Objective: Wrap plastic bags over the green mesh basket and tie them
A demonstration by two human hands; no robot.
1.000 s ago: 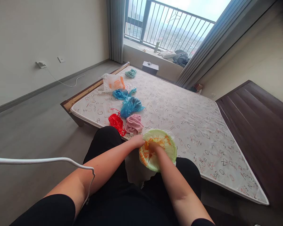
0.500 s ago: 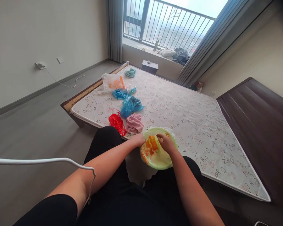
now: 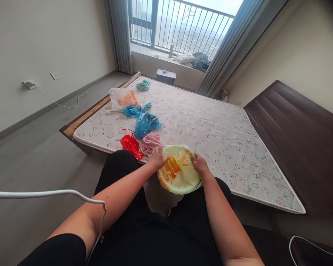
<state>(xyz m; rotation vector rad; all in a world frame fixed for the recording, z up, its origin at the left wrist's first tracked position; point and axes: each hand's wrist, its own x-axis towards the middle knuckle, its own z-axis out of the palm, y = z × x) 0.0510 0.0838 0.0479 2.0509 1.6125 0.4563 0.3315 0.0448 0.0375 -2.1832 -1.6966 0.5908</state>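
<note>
Between my knees is a round, pale-green bin, lined with a thin see-through plastic bag that has orange print. The bag folds over the rim. My left hand grips the rim on the left, its fingers outside and its thumb toward the inside. Opposite it, my right hand is closed on the right part of the rim. Right behind my left hand lies a crumpled pink cloth, with a red plastic bag beside it.
Blue plastic bags, a white bag with orange print and a teal bundle lie along the left of the mattress. A dark headboard stands at right. A white cable crosses my left arm.
My right hand has moved from inside the bin out to its right rim. My left hand has shifted along the left rim. The whole view has turned slightly.
</note>
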